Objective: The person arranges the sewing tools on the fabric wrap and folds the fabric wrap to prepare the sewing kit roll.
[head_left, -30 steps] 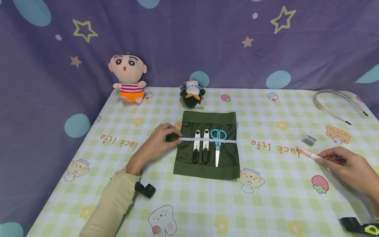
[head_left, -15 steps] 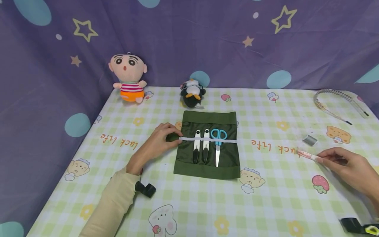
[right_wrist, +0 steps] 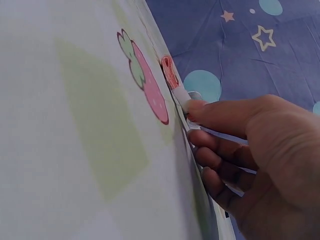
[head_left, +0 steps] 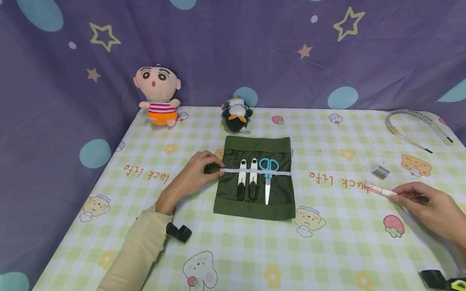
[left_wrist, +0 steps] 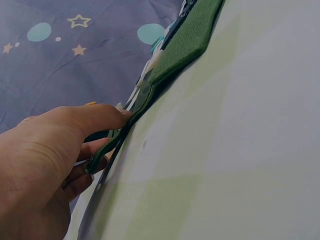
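A dark green fabric pouch (head_left: 255, 210) lies unfolded mid-table. Under its white elastic band sit two black-and-white handled tools (head_left: 242, 180) and light-blue scissors (head_left: 268, 173). My left hand (head_left: 196, 171) pinches the pouch's left edge at the end of the band; in the left wrist view the thumb presses on top and fingers are beneath the green cloth (left_wrist: 185, 45). Off to the right, my right hand (head_left: 429, 206) pinches the white-banded end of a folded pink tape measure (head_left: 374, 188), its stacked layers (right_wrist: 169, 70) showing in the right wrist view. Fingertips hide its near end.
A grey thread spool (head_left: 381, 172) lies just beyond the tape measure. Farther back at the right is a coiled-wire headband (head_left: 407, 115). A cartoon-boy plush (head_left: 159, 97) and a penguin plush (head_left: 236, 115) are along the back, before a purple curtain (head_left: 276, 52).
In my right fingers the tape measure has shifted very slightly, with a bit more of its white end showing. My left hand and the pouch stay where they were.
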A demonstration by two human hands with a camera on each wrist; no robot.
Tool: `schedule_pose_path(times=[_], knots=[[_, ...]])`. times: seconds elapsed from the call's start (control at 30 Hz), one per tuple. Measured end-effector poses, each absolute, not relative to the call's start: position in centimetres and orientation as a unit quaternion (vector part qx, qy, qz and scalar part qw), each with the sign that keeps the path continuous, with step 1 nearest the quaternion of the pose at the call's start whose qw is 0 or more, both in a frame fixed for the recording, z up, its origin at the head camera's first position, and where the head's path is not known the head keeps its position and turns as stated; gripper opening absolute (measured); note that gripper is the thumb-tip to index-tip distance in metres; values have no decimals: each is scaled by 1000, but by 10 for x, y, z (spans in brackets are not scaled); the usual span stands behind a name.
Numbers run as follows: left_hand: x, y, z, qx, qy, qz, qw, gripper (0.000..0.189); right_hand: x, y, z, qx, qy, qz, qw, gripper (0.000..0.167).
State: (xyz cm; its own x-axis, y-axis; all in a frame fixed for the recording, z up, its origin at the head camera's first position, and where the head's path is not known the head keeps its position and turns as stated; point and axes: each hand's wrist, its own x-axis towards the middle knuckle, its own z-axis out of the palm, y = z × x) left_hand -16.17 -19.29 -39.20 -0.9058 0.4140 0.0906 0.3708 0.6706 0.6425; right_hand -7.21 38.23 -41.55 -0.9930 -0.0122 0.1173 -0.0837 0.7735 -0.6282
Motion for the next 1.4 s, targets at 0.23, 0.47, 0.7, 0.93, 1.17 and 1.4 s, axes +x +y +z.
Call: schedule_pose_path(times=[0.23,0.47,0.7,0.93,1.17,1.4], knots=[[-161,-192,-391,214,914,343,34,16,-73,379,-411,29,-925,371,81,5],[-162,-192,-391,216,913,344,32,16,-75,373,-406,32,-889,444,110,11],[-162,-192,-391,219,912,345,32,15,-79,363,-405,43,-868,475,141,15],[-161,-192,-390,223,910,348,26,15,-84,349,-401,64,-863,481,141,13],[-161,-191,-391,219,911,348,29,14,-96,329,-397,87,-852,498,134,16],[-160,-192,-391,220,911,348,28,13,-110,307,-393,113,-840,517,121,13]])
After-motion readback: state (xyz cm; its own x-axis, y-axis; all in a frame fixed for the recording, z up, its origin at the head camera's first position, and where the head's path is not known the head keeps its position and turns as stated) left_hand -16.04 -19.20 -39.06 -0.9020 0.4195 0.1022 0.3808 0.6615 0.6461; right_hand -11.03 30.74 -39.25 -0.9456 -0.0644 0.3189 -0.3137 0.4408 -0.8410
